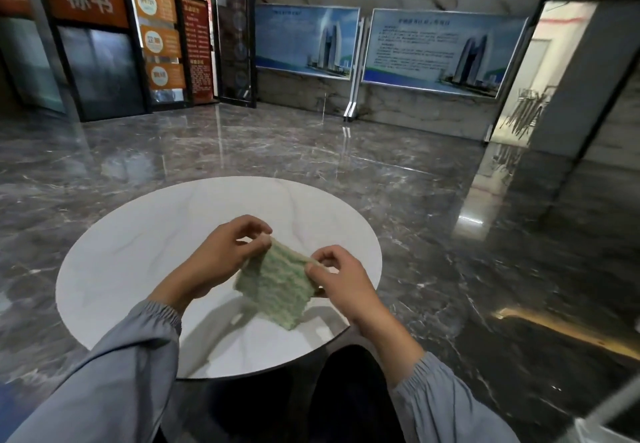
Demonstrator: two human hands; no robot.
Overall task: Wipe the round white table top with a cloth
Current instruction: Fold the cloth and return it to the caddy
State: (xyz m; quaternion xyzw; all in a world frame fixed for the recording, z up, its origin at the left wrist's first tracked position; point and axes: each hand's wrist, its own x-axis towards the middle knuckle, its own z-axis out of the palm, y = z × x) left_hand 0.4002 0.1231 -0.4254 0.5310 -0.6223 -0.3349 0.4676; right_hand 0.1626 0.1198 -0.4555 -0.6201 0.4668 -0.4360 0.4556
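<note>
A round white table top (138, 255) with faint grey veins fills the lower middle of the head view. Above it hangs a small pale green cloth (277, 287), stretched between both hands and lifted off the surface. My left hand (221, 255) pinches the cloth's upper left corner between thumb and fingers. My right hand (339, 280) pinches the upper right corner. The cloth's lower part dangles free and casts a shadow on the table. Grey sleeves cover both forearms.
Glossy dark marble floor (415, 172) surrounds the table. Two framed building posters (443, 51) lean against the far marble wall. Orange signboards (162, 41) stand at the back left. A doorway (540, 72) opens at the right.
</note>
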